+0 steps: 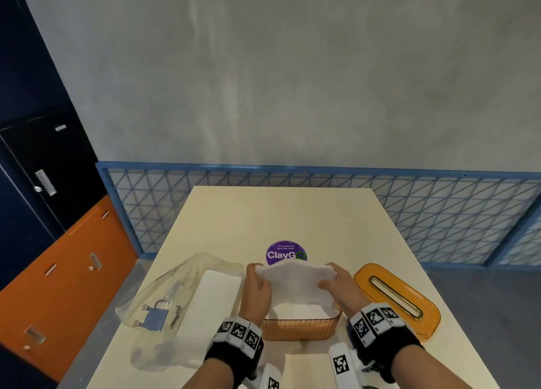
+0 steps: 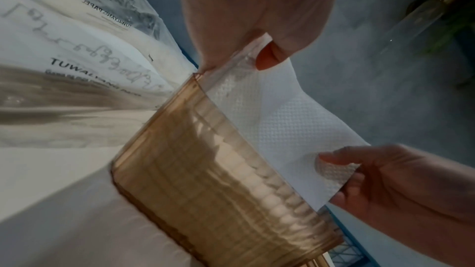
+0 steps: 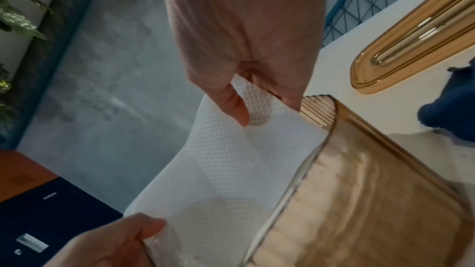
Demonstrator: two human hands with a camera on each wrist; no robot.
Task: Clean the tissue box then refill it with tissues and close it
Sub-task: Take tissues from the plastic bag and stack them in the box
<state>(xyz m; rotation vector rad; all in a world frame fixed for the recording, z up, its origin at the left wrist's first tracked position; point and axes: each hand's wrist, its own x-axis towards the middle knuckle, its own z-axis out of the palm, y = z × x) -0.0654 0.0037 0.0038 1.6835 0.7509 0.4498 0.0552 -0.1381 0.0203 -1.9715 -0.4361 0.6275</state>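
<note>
An open amber ribbed tissue box [image 1: 298, 328] stands on the cream table near me. Both hands hold a white stack of tissues [image 1: 295, 280] tilted over its far end, the near end dipping into the box. My left hand [image 1: 257, 286] pinches the stack's left edge and my right hand [image 1: 336, 283] pinches its right edge. The wrist views show the embossed tissues [image 2: 277, 113] [image 3: 218, 170] beside the box wall [image 2: 218, 180] [image 3: 359, 200], with thumb and fingers of each hand [image 2: 257, 48] [image 3: 254, 92] clamped on the sheet. The amber lid [image 1: 398, 298] with its slot lies to the right.
A clear plastic tissue pack [image 1: 187, 289] with more white tissues lies left of the box. A purple round sticker [image 1: 286, 253] is on the table [image 1: 292, 213] behind the box. A white sheet [image 1: 307, 368] lies at the near edge. A blue mesh railing [image 1: 439, 213] borders the far side.
</note>
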